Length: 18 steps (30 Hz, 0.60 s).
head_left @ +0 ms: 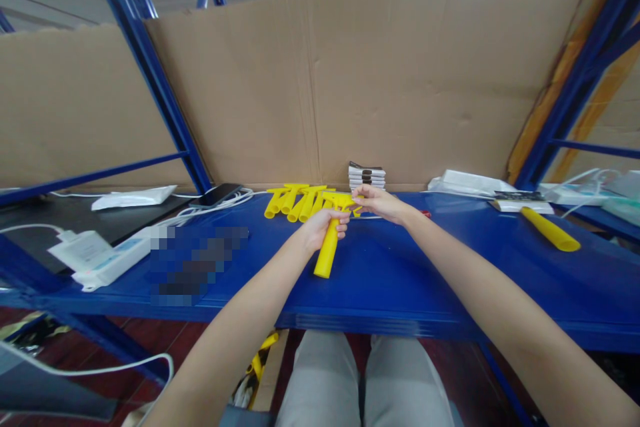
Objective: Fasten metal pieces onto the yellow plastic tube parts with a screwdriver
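My left hand (327,227) is wrapped round a yellow plastic tool with a tubular handle (327,255), whose open lower end points down toward me. Its upper end is partly covered by my fingers. At that end my right hand (380,203) is closed in a pinch; whatever sits between the fingertips is too small to make out. Just beyond my left hand, several yellow T-shaped tools with tubular handles (295,203) lie in a row on the blue shelf (400,280).
A stack of white packets (367,177) stands against the cardboard panel (400,80). Another yellow tube (550,229) lies far right. To the left are a power strip (120,257), cables and a dark phone (217,195). Below, a box (270,370) contains yellow pieces.
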Tool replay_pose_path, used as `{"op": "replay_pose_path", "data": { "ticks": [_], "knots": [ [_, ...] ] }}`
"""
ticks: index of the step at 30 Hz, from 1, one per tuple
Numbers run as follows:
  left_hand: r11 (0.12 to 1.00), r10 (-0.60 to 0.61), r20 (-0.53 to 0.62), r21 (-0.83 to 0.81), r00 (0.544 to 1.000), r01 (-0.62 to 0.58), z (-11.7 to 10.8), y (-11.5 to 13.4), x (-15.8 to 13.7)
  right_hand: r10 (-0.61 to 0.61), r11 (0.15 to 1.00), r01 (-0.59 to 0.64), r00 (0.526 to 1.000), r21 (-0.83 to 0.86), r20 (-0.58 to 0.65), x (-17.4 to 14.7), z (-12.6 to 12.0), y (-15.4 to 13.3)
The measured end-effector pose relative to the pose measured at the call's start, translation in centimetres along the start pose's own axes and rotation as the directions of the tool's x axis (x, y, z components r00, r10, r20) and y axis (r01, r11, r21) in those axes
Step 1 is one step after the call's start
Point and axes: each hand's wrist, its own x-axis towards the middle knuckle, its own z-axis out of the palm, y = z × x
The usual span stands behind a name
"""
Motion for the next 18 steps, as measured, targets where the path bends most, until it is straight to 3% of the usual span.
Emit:
{"op": "replay_pose_path", "data": {
  "ticks": [8, 13, 18],
  "knots": [
    [1.000, -0.014, 0.026, -0.018, 1.000, 0.014, -0.10, 0.07, 0.04, 0.018, 0.999, -0.019, 0.999, -0.035, -0.030, 0.03, 0.16, -0.17],
    [1.000, -0.020, 0.004, -0.008, 1.000, 0.020, 0.04, 0.13, -0.06, -0.023, 0.991, 0.008, 0.993, -0.131, -0.117, 0.33, 0.10, 0.30],
    [1.000, 0.002, 0.037, -0.014, 0.999, -0.001, -0.25, 0.03, 0.12, -0.008, 0.996, -0.003, 0.992, -0.089, -0.125, 0.36, 0.28, 0.23]
  ]
}}
